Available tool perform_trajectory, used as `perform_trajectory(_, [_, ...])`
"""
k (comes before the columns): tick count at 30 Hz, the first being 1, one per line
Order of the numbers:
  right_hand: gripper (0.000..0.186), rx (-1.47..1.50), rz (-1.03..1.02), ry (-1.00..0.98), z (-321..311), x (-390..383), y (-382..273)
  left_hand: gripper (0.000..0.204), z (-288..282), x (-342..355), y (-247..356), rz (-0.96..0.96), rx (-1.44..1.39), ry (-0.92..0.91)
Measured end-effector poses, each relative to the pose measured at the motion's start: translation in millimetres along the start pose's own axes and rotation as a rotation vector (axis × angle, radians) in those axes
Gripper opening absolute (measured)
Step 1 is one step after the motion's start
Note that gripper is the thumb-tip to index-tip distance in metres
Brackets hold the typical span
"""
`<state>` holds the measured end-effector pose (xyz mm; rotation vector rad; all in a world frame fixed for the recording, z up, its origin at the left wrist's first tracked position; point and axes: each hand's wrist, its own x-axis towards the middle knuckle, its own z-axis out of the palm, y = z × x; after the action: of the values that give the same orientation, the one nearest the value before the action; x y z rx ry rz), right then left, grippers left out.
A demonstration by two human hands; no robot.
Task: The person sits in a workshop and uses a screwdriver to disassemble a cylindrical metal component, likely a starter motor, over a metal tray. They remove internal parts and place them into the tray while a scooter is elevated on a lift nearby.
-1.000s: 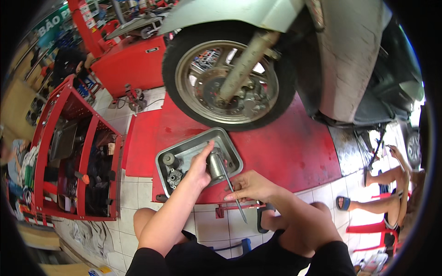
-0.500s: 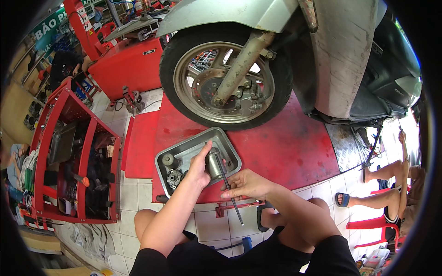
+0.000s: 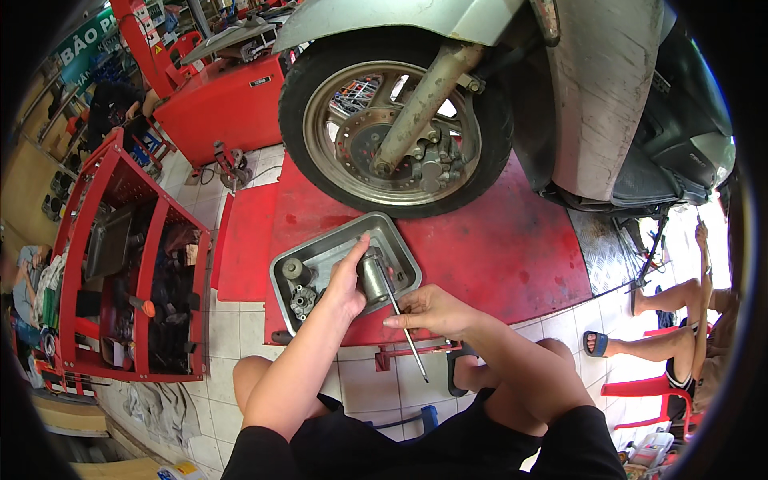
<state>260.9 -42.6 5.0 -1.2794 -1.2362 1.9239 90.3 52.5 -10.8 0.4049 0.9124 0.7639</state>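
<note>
Gripped in my left hand (image 3: 344,290) is a metal cylinder (image 3: 372,280), like a small motor housing, held tilted above the near side of a grey metal tray (image 3: 410,258). The fingers of my right hand (image 3: 436,312) pinch a long slim metal rod tool (image 3: 414,350). Its upper end lies against the cylinder's right side and its lower end points down toward the floor; the exact contact is hard to make out. Inside the tray, at the left, a second, smaller cylinder (image 3: 293,270) stands beside a round cast metal part (image 3: 302,302).
The tray sits on a red lift platform (image 3: 496,256). Beyond it stands a scooter's front wheel (image 3: 298,152) with its brake disc. To the left is a red tool cart (image 3: 140,320); at the right, a seated person's leg (image 3: 640,344) and a red chair (image 3: 644,390).
The rod's lower end has swung slightly right and up. My left hand keeps its grip on the cylinder, and the view has shifted a little.
</note>
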Motion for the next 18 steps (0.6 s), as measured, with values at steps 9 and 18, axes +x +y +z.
perform_trajectory(9, [0.038, 0.153, 0.051, -0.163, -0.9, -8.7, -18.6, 0.051, -2.2, 1.2, 0.6, -0.015, -0.001, 0.002])
perform_trajectory(18, [0.043, 0.262, 0.046, -0.172, 4.8, -1.9, -21.2, 0.05, -4.7, -3.3, 3.5, -0.001, -0.016, 0.013])
